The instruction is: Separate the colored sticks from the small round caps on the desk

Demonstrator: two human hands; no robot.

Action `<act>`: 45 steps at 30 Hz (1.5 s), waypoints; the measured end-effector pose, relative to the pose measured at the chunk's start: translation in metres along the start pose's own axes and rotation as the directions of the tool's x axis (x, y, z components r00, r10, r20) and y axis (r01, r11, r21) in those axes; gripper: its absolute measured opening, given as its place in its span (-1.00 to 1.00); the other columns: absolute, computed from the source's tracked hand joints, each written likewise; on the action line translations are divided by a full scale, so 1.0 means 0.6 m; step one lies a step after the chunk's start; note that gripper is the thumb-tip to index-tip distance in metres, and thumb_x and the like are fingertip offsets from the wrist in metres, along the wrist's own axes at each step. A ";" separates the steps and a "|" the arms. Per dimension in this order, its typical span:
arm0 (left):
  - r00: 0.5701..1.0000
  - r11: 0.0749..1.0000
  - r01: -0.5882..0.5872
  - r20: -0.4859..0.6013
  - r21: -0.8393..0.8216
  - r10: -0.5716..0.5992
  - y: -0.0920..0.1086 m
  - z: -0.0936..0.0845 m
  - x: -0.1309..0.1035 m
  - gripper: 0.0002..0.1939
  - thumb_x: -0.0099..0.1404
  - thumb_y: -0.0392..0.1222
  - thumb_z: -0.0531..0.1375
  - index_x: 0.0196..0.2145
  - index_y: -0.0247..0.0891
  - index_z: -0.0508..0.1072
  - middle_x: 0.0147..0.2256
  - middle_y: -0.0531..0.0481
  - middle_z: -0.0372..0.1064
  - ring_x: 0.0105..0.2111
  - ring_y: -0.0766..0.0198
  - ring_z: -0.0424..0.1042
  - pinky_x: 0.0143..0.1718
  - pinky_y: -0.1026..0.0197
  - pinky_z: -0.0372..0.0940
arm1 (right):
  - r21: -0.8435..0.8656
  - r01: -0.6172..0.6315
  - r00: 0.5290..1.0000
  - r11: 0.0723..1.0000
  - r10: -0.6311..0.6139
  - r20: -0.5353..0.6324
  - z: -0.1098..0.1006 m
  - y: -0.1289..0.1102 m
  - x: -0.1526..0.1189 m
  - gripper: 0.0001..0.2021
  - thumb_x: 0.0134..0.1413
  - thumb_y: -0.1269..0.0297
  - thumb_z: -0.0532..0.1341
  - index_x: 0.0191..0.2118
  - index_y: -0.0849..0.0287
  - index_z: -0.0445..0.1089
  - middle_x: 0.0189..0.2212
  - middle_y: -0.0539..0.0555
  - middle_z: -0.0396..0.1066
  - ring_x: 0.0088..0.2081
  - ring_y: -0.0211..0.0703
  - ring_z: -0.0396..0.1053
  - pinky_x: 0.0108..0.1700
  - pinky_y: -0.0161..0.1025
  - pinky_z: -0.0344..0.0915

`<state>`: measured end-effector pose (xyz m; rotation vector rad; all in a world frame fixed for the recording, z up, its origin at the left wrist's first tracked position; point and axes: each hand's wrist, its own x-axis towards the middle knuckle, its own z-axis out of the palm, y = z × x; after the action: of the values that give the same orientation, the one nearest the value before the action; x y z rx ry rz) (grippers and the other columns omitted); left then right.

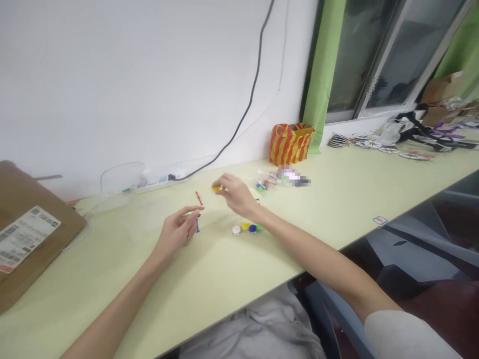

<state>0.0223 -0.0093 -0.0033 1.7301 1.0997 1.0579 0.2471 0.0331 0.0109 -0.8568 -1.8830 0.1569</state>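
Note:
My right hand (pixel 234 193) is raised over the table, its fingertips pinched on a small yellow piece (pixel 216 188). To its left, my left hand (pixel 177 228) has thumb and index finger brought together around a small green piece (pixel 188 213), mostly hidden by the fingers. A thin red stick-like piece (pixel 199 198) lies just beyond the left fingertips. Below those fingertips is a small blue piece (pixel 198 227), partly covered by the hand. Near my right forearm sit several round pieces, among them a white one (pixel 236 230), a yellow one (pixel 245 227) and a blue one (pixel 253 228).
Behind my right hand lie small coloured parts (pixel 262 185) with clear plastic. A red-and-yellow striped bag (pixel 291 144) stands by the wall. A power strip (pixel 157 183) with a black cable runs along the wall. A cardboard box (pixel 37 234) occupies the left side.

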 end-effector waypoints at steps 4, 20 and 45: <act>0.999 0.989 -0.031 0.021 0.147 0.029 -0.004 -0.004 -0.002 -0.61 0.39 0.09 0.14 0.01 -0.20 0.46 -0.63 0.18 0.07 -0.60 0.33 0.09 -0.53 0.30 0.07 | -0.287 -0.197 0.980 0.938 0.187 -0.060 -0.051 0.075 0.006 -0.91 0.20 0.49 0.25 -0.22 0.20 0.48 -0.19 0.12 0.46 -0.10 -0.07 0.35 0.01 -0.16 0.24; 0.962 0.734 -0.264 0.112 0.626 0.250 -0.036 -0.008 -0.003 -0.74 0.36 -0.18 0.02 -0.23 -0.17 0.51 -0.59 0.13 0.23 -0.58 0.28 0.23 -0.40 0.25 0.11 | -0.696 -0.290 0.816 0.657 0.550 0.180 -0.035 0.181 0.052 -0.74 0.17 0.49 0.20 -0.07 0.24 0.55 -0.07 0.24 0.55 -0.03 -0.06 0.41 -0.01 -0.25 0.19; 0.899 0.381 0.136 -0.275 0.915 0.340 -0.065 -0.154 0.020 -0.55 0.45 -0.30 -0.07 0.13 -0.20 0.50 0.33 -0.20 0.18 0.32 -0.08 0.16 0.28 -0.19 0.14 | -0.396 -0.159 0.981 0.904 0.099 -0.166 -0.048 0.084 -0.013 -0.72 0.23 0.45 0.04 -0.21 0.16 0.52 -0.23 0.22 0.42 -0.08 0.09 0.32 0.00 -0.01 0.26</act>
<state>-0.0704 0.0308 -0.0074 2.5238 2.2165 0.9528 0.2977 0.0581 -0.0051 -1.2450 -1.7490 -0.2231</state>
